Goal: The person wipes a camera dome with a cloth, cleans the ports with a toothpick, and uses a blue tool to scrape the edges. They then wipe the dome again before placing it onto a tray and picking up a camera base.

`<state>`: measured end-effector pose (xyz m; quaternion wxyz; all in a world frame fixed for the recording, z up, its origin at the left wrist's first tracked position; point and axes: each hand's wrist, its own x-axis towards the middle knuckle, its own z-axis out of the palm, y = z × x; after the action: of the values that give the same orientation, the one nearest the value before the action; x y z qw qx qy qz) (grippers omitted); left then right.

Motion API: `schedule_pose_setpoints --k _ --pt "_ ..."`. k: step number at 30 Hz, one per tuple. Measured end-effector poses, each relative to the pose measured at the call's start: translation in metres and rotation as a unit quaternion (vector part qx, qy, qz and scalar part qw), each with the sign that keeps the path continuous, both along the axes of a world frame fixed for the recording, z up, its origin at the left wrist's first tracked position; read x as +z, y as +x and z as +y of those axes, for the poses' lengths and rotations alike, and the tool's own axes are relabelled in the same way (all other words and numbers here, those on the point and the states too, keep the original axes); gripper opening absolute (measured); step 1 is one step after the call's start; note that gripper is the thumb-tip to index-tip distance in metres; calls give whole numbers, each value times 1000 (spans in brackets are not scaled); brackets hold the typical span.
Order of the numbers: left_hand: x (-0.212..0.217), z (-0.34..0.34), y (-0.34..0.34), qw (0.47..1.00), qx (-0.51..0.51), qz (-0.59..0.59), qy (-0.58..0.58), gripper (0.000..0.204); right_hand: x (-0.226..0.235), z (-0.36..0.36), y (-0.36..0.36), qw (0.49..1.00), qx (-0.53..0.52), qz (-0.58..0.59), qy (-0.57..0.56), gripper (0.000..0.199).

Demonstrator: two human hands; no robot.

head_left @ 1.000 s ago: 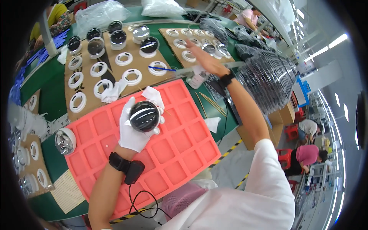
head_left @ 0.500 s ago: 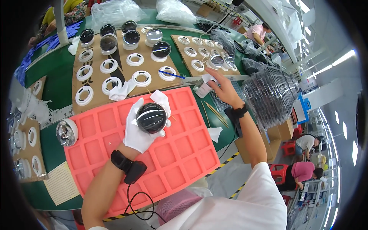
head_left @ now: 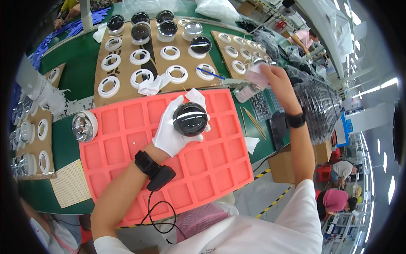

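Observation:
My left hand (head_left: 167,133), in a white glove, is closed around a glossy black ball (head_left: 190,120) above the pink tray (head_left: 116,180). A white wipe (head_left: 197,97) shows behind the ball. Farther right, my bare right hand (head_left: 280,86) pinches a thin white cloth (head_left: 256,76), slightly blurred. Just below that cloth, a clear bottle (head_left: 246,92) leans at a tilt beside the tray's far right corner; the cloth covers part of its top.
Cardboard sheets (head_left: 127,91) carry white rings (head_left: 109,86) and several dark domes (head_left: 200,45). A clear dome in a white cup (head_left: 85,126) stands left of the tray. Wooden sticks (head_left: 254,122) lie to its right, near stacked clear plastic trays (head_left: 321,110).
My right hand has drawn the white cloth up off the bottle's mouth area and turned with it. My left hand keeps holding the black ball. The whole view has shifted a little.

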<state>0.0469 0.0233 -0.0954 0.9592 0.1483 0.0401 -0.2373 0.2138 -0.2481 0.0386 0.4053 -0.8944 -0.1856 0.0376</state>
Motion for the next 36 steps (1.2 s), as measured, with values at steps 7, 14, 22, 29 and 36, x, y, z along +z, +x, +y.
schedule_pose_setpoints --k 7,14,22,29,36 --pt "-7 6 0 1000 -10 -27 -6 49 -5 101 -76 982 178 -52 -22 35" --pt "-28 -5 0 985 106 -120 67 44 -28 86 -129 864 398 -259 -165 62" --pt "-36 -2 -4 987 55 -144 -46 42 -58 145 -120 868 374 -314 -96 67" --pt "-32 12 -11 852 161 -337 366 38 -81 180 -133 791 274 -492 -239 61" --pt "-24 3 -3 845 206 -303 390 38 -57 193 -89 925 340 -46 -164 58"
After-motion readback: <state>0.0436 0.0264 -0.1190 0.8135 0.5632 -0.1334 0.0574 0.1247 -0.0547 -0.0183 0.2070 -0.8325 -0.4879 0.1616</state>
